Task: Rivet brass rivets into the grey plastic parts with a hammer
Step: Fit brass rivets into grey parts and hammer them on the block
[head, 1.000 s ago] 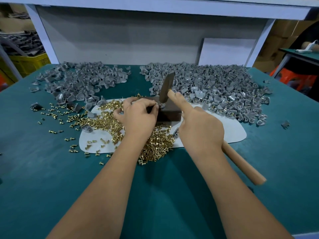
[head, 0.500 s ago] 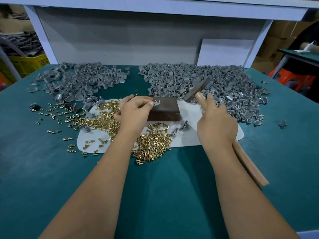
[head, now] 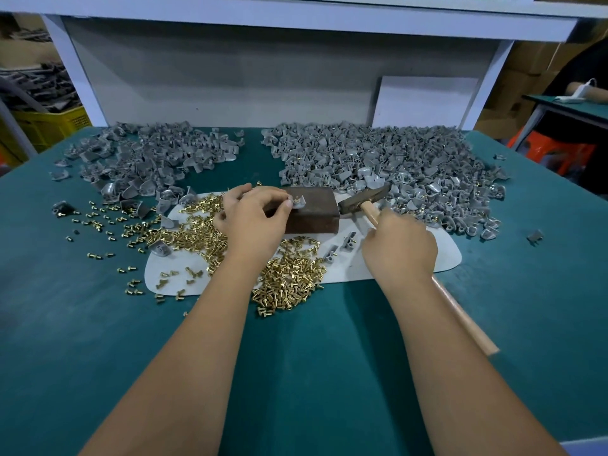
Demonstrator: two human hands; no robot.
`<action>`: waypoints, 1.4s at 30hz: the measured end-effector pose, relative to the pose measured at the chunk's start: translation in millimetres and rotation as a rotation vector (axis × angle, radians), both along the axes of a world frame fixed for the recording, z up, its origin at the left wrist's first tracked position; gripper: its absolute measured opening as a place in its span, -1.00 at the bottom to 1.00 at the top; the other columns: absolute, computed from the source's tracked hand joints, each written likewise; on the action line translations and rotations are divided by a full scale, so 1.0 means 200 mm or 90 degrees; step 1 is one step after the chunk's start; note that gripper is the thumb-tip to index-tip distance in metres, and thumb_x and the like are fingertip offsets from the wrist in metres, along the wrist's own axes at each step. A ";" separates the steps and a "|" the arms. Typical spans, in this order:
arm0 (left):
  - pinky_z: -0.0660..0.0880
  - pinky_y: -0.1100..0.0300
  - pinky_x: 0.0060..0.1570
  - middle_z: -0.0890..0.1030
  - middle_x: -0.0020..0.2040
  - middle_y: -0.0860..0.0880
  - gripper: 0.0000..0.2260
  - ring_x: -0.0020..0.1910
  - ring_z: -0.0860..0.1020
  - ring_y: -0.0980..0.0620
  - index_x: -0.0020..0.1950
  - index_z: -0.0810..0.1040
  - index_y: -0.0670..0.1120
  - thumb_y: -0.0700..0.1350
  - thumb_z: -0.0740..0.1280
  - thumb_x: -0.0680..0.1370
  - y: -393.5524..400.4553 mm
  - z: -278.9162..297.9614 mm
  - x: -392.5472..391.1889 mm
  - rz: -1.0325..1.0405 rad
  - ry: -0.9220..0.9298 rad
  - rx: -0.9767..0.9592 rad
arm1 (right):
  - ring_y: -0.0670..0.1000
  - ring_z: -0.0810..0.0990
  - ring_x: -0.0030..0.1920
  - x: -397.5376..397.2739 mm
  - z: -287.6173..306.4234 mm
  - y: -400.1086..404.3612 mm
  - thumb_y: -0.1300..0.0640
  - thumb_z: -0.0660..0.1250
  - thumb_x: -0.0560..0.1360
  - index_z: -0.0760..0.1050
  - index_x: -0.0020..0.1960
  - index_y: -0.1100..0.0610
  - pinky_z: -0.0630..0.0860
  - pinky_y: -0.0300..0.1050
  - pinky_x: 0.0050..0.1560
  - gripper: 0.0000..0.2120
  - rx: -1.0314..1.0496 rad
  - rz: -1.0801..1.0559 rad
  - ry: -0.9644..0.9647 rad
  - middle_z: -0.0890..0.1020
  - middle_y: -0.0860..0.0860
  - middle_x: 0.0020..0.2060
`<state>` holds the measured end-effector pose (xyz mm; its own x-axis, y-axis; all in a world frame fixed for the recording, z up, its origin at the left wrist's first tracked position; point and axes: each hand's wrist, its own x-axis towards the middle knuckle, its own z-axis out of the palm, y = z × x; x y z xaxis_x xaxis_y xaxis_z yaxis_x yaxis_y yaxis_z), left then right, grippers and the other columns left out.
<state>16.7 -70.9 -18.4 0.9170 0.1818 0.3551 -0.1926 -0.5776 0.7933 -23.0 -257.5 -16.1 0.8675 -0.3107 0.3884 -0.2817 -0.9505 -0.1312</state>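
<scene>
While the green desk (head: pixel 98 340) carries two heaps of grey plastic parts (head: pixel 388 159) and scattered brass rivets (head: pixel 289 278), the right hand (head: pixel 399 250) grips the hammer (head: pixel 363 198) beside a brown block (head: pixel 314 213), where the left hand (head: pixel 253 218) pinches one grey part (head: pixel 299 202).

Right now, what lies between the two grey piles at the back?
In the head view, only a bare strip of green table separates the left pile from the right pile.
</scene>
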 end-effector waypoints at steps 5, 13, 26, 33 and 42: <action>0.05 -0.07 0.35 0.54 0.02 0.31 -0.96 0.36 0.21 0.11 -0.12 0.58 0.21 0.07 0.38 0.54 0.00 -0.01 0.01 0.020 0.010 0.023 | 0.19 0.54 -0.01 0.01 0.00 -0.01 0.12 0.29 0.52 0.52 0.07 0.20 0.28 -0.10 -0.23 -0.81 0.041 -0.021 0.020 0.58 0.15 -0.02; 0.07 -0.17 0.34 0.59 -0.05 0.29 -0.93 0.34 0.28 0.08 -0.16 0.64 0.18 0.09 0.40 0.51 -0.02 -0.02 0.00 0.070 -0.052 0.089 | 0.11 0.40 -0.37 -0.06 0.09 0.02 0.27 0.30 0.50 0.35 0.14 0.14 0.10 -0.17 -0.47 -0.75 -0.018 -0.003 -0.145 0.50 0.12 -0.06; 0.04 -0.13 0.34 0.68 -0.02 0.18 -0.89 0.35 0.33 0.07 -0.05 0.72 0.11 0.09 0.43 0.50 -0.04 -0.03 0.00 0.120 -0.078 0.095 | 0.08 0.51 -0.34 -0.15 0.07 0.20 0.32 0.18 0.47 0.42 0.40 -0.07 0.42 -0.08 -0.35 -0.44 -0.269 0.205 -0.285 0.57 0.00 -0.25; 0.06 -0.14 0.32 0.68 -0.01 0.17 -0.85 0.34 0.34 0.07 -0.02 0.72 0.09 0.10 0.43 0.50 -0.04 -0.05 0.01 0.126 -0.090 0.121 | 0.08 0.49 -0.38 -0.14 0.07 0.22 0.33 0.20 0.45 0.44 0.38 -0.03 0.37 -0.09 -0.39 -0.45 -0.225 0.211 -0.341 0.56 0.03 -0.25; 0.03 -0.07 0.30 0.66 0.03 0.18 -0.83 0.33 0.31 0.11 0.00 0.70 0.11 0.13 0.39 0.52 -0.03 -0.04 0.00 0.130 -0.071 0.133 | 0.09 0.49 -0.37 -0.16 0.06 0.24 0.32 0.12 0.44 0.42 0.40 -0.04 0.38 -0.08 -0.37 -0.42 -0.246 0.207 -0.284 0.55 0.03 -0.25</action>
<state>17.4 -77.8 -26.9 0.8228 0.2707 0.4997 -0.1349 -0.7611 0.6345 -54.3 -209.2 -3.8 0.6236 0.1730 0.7624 0.0293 -0.9797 0.1983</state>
